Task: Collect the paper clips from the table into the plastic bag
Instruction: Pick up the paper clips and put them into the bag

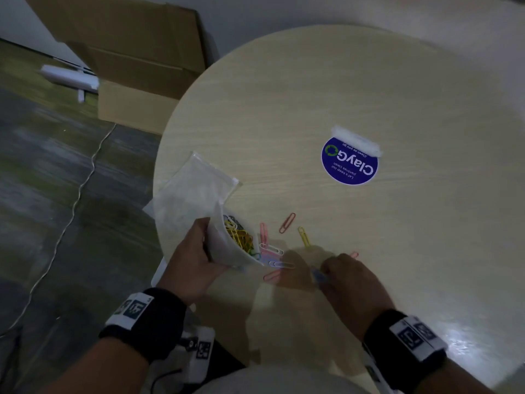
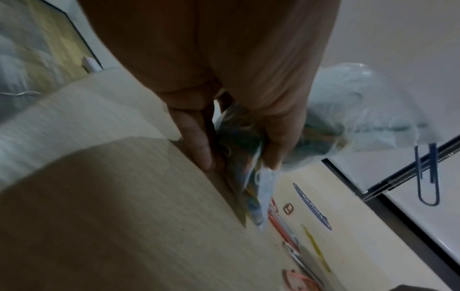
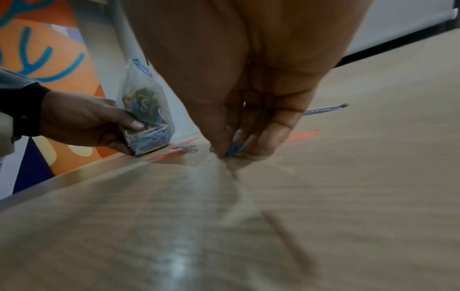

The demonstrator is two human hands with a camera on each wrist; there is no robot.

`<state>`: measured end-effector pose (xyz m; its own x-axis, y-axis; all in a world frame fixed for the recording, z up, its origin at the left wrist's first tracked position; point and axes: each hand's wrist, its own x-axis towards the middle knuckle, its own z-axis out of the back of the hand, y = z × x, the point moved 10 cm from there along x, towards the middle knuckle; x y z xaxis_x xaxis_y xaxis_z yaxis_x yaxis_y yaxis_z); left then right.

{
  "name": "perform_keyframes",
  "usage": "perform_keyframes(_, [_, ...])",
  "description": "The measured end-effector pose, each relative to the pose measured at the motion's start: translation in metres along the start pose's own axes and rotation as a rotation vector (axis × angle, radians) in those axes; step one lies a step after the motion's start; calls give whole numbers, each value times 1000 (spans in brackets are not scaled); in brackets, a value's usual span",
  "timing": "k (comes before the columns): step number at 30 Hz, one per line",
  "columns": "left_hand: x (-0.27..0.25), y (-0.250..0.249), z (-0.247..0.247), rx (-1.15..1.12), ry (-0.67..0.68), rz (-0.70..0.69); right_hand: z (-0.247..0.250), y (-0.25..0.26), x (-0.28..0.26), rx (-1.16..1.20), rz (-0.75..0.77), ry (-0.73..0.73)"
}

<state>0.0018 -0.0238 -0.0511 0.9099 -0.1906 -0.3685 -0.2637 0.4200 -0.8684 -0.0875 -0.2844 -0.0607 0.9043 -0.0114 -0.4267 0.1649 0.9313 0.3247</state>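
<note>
The left hand [image 1: 196,257] is holding the clear plastic bag [image 1: 196,194] at the near-left edge of the round pale wooden table [image 1: 369,251], with thumb and fingers closed around its lower part. This part is already bulging with yellow, green and dark clips. The bag is standing tilted with its mouth up, probably so that the collected clips are not falling out and new ones can be dropped in.

The right hand [image 1: 352,277] is pressing down on the table just beside the loose clips, and its fingertips [image 3: 268,141] are pinching together on a small blue paper clip [image 3: 235,150]. The clip is lying flat, so a pinch seems needed for lifting it.

The remaining loose coloured paper clips [image 1: 272,251], at least 6 of them in pink, red, yellow and white, are lying between the 2 hands, close to the bag, which is keeping each transfer short.

A round blue sticker [image 1: 350,162] is lying farther back on the table.
</note>
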Motion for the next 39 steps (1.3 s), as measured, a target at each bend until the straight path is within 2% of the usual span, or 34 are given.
perform_keyframes(5, [0, 0, -2, 10, 12, 16, -3, 8, 12, 21, -1, 3])
perform_keyframes(11, [2, -6, -4, 117, -10, -3, 13, 32, 26, 42, 98, 25])
perform_keyframes(12, [2, -5, -4, 136, -19, -3, 24, 36, 27, 91, 102, 5])
perform_keyframes(15, [5, -2, -6, 167, -37, -8, 81, 50, 25, 364, 108, -214])
perform_keyframes(17, [5, -2, -7, 171, -33, 0, 112, 73, 23, 492, 154, -288])
perform_keyframes(19, [6, -4, -8, 170, -18, 15, 125, 101, 26, 518, 227, -274])
perform_keyframes(22, [7, -12, -9, 164, -5, 24, 118, 123, 34, 475, 266, -201])
perform_keyframes(26, [10, -15, -7, 244, 10, 13, 113, 94, 46, 559, 114, -285])
perform_keyframes(28, [14, -17, -7, 278, 21, 4, 94, 85, 58, 550, 34, -168])
perform_keyframes(30, [17, -22, -6, 340, 41, -13, 79, 91, 66, 515, 53, -64])
perform_keyframes(32, [17, -29, 1, 423, 69, -23, 78, 96, 70, 540, 71, -71])
perform_keyframes(34, [14, -45, 15, 459, 40, -63, 85, 96, 70, 613, 58, -123])
perform_keyframes(36, [7, -71, 30, 365, -59, -111, 89, 99, 68, 723, 56, -123])
perform_keyframes(38, [5, -89, 31, 272, -121, -93, 87, 107, 64, 771, 68, -73])
perform_keyframes(39, [8, -92, 26, 301, -114, -64, 87, 110, 63, 760, 76, -63])
